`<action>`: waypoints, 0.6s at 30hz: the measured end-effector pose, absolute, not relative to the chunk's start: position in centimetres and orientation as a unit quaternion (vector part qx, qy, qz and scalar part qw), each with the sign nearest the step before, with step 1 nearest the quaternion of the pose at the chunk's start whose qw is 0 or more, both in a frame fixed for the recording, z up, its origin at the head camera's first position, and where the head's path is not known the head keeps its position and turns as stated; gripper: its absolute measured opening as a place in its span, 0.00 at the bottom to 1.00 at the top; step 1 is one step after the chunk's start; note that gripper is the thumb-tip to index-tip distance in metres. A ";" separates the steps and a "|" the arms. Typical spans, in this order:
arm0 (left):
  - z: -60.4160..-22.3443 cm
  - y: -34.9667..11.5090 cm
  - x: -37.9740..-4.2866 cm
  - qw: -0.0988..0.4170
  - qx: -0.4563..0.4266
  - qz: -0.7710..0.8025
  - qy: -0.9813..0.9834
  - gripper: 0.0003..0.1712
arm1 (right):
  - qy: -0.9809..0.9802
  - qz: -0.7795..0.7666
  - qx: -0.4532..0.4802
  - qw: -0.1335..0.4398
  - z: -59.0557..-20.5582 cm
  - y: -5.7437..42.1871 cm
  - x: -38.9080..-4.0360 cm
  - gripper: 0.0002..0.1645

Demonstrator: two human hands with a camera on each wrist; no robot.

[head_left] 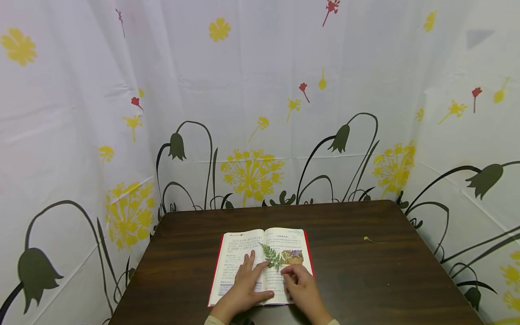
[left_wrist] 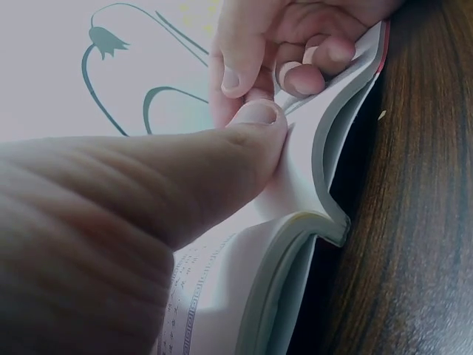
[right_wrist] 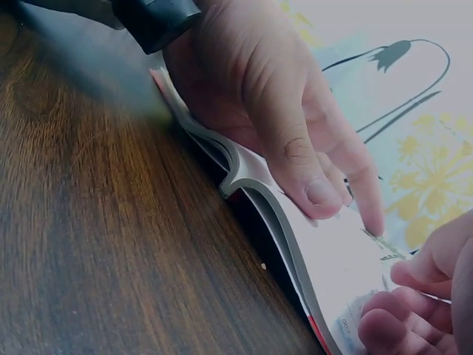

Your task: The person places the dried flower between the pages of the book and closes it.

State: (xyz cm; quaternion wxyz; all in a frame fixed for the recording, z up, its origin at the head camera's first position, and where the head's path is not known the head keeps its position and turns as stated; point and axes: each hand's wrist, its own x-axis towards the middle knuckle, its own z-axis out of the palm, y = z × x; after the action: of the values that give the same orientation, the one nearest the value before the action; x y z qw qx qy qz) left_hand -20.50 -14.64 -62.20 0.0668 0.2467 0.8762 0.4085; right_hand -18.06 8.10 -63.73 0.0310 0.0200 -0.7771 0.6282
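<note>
An open book (head_left: 239, 257) with red cover edges lies on the dark wooden table, printed pages facing up. Across its middle gutter lies a green fern leaf (head_left: 271, 256), partly on the right page. My left hand (head_left: 243, 282) rests spread over the left page, index fingertip at the leaf's edge and thumb (left_wrist: 251, 140) on the paper near the gutter. At the leaf's lower end my right hand (head_left: 300, 286) pinches with curled thumb and forefinger. Those fingertips largely hide the pinched part. In the right wrist view, the fern leaf (right_wrist: 388, 250) shows between both hands.
A small yellow flower (head_left: 367, 239) on a thin stem lies on the table's right side. The tabletop (head_left: 183, 253) extends around the book. Behind it hangs a white curtain (head_left: 264, 67) printed with flowers. A dark object (right_wrist: 157, 21) sits by the left wrist.
</note>
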 end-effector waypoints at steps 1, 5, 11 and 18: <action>-62.1 -14.6 -20.5 0.072 0.242 0.406 0.878 0.49 | -0.787 0.615 0.027 0.038 -63.7 8.1 -18.1 0.04; -61.4 -14.5 -20.5 0.095 0.220 0.393 0.888 0.51 | -0.820 0.565 0.059 0.067 -63.5 8.0 -18.0 0.08; -61.1 -14.3 -20.4 0.097 0.210 0.389 0.892 0.58 | -0.840 0.533 0.090 0.048 -63.2 8.2 -17.9 0.11; -61.5 -14.2 -20.5 0.107 0.200 0.395 0.890 0.64 | -0.827 0.556 0.077 0.024 -63.3 8.5 -18.0 0.11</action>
State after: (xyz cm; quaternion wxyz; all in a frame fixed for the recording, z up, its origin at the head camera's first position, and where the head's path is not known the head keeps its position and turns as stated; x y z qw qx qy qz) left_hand -20.54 -14.25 -61.49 0.1069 0.2000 0.8901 0.3953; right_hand -17.99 8.46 -63.26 0.0235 0.0767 -0.8275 0.5557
